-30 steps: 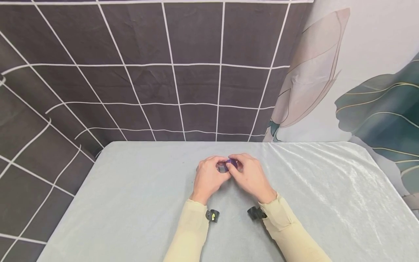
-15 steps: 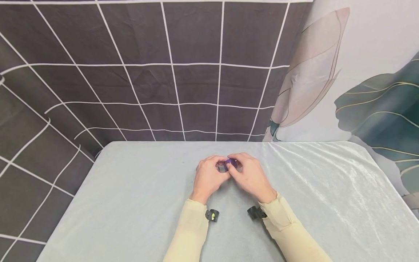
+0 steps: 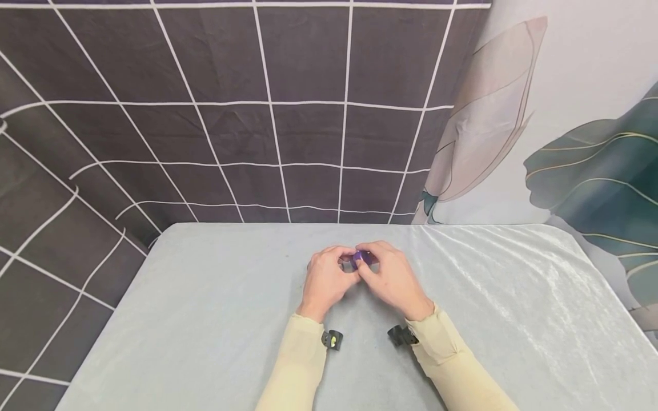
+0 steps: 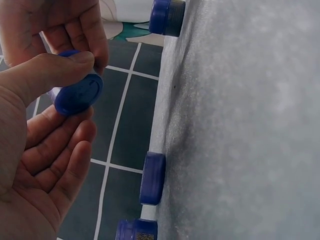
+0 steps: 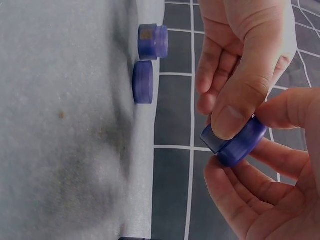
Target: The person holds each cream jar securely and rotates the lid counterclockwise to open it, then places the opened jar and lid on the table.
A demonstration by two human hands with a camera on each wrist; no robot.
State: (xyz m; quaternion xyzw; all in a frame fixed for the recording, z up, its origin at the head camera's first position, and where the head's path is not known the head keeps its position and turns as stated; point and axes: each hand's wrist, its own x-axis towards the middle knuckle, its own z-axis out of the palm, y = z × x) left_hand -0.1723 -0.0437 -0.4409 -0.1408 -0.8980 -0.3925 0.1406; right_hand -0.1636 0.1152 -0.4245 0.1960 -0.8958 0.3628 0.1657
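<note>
While the left hand (image 3: 325,279) and right hand (image 3: 393,277) were right up against each other, both had a small blue jar (image 5: 243,145) pinched between them, tipped and held above the pale table (image 3: 205,319). Lower down, left side, sat an open jar (image 5: 150,42) just beside a flat lid (image 5: 143,82), with another jar (image 4: 166,17) off right. Dark gridded backdrop (image 3: 308,134) behind, fwiw.

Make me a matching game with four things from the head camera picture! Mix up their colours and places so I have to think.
1. Sleeves
2. Purple object
3. Table cover
4. Backdrop on the left

A. pale grey
B. dark with white lines
C. cream
D. held between left hand and right hand

Pairs: 1-C, 2-D, 3-A, 4-B
</note>
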